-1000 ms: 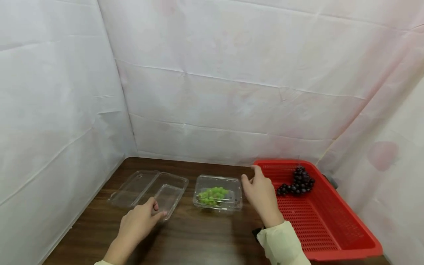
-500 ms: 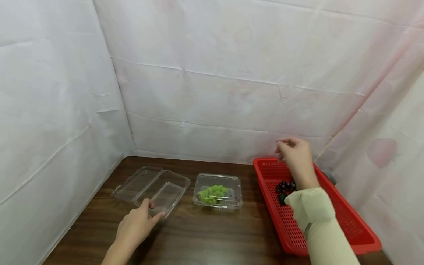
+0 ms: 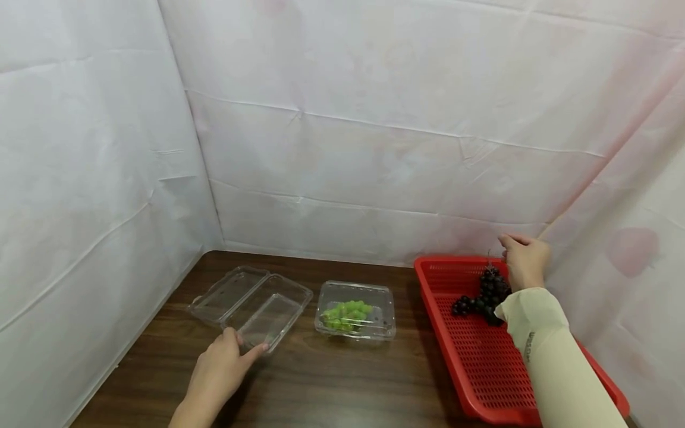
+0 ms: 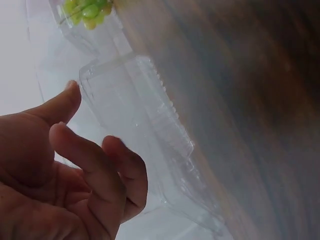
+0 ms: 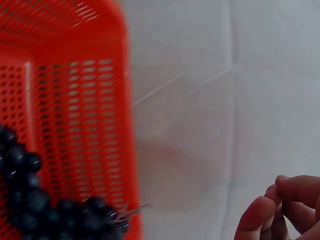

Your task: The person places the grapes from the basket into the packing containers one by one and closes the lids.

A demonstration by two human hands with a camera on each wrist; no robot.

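Observation:
My left hand (image 3: 216,368) is at the near end of an open clear plastic clamshell box (image 3: 280,297), thumb and fingers around its rim; the left wrist view shows the thumb tip by the box corner. Over the back right of a red slotted basket (image 3: 455,380) hovers my right hand (image 3: 527,261), fingers loosely bent and holding nothing. Below it in the basket lies a bunch of dark grapes (image 3: 489,294), its thin stem (image 5: 130,212) sticking up toward the hand, apart from the fingertips. The right sleeve covers part of the basket.
Between the open box and the basket stands a closed clear clamshell box (image 3: 382,327) with green grapes (image 3: 348,315) inside. White sheeting (image 3: 332,160) hangs behind the brown wooden table (image 3: 342,386) and on both sides.
My right hand has moved from beside the closed box to above the back right of the basket. My left hand stays at the open box, which has shifted slightly right.

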